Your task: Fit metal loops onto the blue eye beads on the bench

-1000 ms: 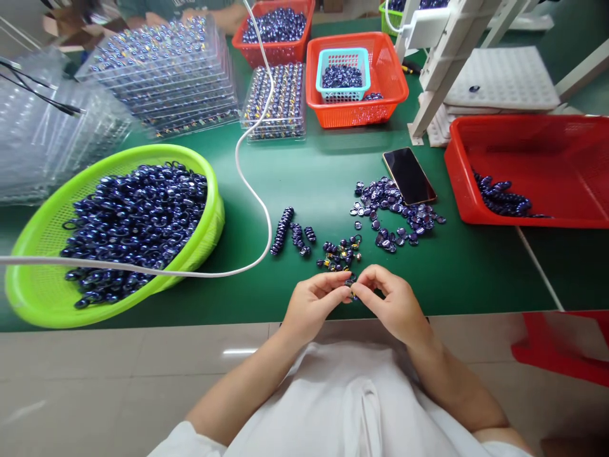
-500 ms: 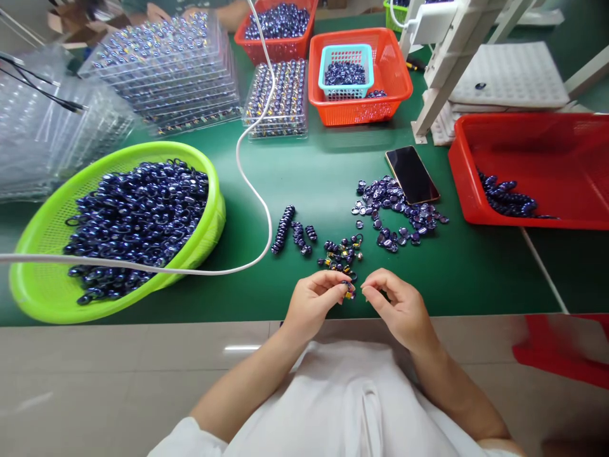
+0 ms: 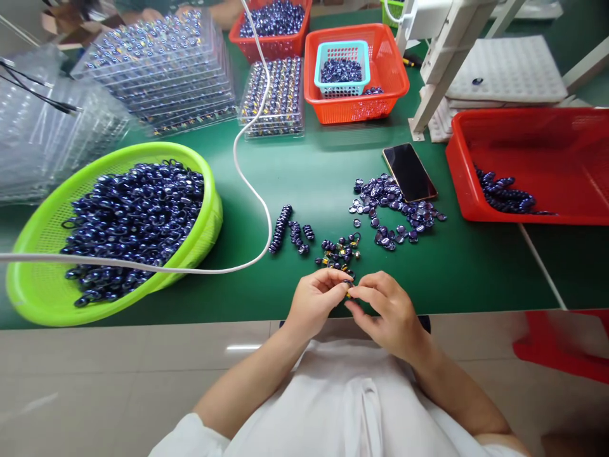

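Note:
My left hand (image 3: 316,301) pinches a small dark blue ring with a yellow part (image 3: 349,291) between thumb and forefinger, just over the table's front edge. From the other side, my right hand (image 3: 387,311) has its fingertips closed in at the same ring, which they largely cover. Just beyond my fingers lies a loose group of dark rings with yellow parts (image 3: 340,252). Left of that group, plain dark rings stand in short rows (image 3: 280,230). Farther right is a scatter of small dark, shiny, flat pieces (image 3: 385,190).
A green basket (image 3: 216,219) full of dark rings stands left, with a white cable (image 3: 238,270) across it. A phone (image 3: 409,171) lies beside the flat pieces. Clear trays (image 3: 162,82), orange baskets (image 3: 326,114) and a red bin (image 3: 528,136) stand around; another person's hands show behind.
My right hand has moved left, bringing its fingertips onto the ring held by my left hand. The view has shifted slightly.

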`<state>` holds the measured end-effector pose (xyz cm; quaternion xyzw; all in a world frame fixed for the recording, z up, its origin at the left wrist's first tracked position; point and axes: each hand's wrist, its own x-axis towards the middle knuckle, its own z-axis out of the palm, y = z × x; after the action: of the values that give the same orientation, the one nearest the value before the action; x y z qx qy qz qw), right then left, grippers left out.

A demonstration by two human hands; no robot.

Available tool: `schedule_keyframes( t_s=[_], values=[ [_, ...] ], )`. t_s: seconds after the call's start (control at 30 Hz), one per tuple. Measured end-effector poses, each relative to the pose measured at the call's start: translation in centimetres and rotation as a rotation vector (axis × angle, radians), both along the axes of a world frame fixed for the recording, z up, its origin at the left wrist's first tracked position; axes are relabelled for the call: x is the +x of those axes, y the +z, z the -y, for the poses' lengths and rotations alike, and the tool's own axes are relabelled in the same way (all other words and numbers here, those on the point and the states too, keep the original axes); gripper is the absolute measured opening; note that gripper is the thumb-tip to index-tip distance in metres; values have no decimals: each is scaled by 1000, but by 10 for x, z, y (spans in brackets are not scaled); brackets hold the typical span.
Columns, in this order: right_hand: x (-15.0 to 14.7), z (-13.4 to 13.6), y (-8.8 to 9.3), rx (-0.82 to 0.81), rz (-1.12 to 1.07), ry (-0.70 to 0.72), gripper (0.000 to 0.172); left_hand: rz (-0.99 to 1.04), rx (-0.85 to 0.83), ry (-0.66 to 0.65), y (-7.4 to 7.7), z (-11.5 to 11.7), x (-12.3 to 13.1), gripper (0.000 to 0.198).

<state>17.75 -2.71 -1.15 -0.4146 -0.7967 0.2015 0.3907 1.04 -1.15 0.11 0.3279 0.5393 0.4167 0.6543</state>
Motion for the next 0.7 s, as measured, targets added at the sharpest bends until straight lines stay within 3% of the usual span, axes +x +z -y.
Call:
schedule_keyframes(
  t_s=[0.17,0.43,0.7],
  values=[
    [3,1,-6,20,22,-38,24,-16,-15,-63,4,-2,1,15],
    [2,1,1,-89,-118,-154,15,-84,35,-66,9,1,1,22],
    [-4,3,-7,96,-11,-282,18,-69,50,-40,9,5,7,21]
  ],
)
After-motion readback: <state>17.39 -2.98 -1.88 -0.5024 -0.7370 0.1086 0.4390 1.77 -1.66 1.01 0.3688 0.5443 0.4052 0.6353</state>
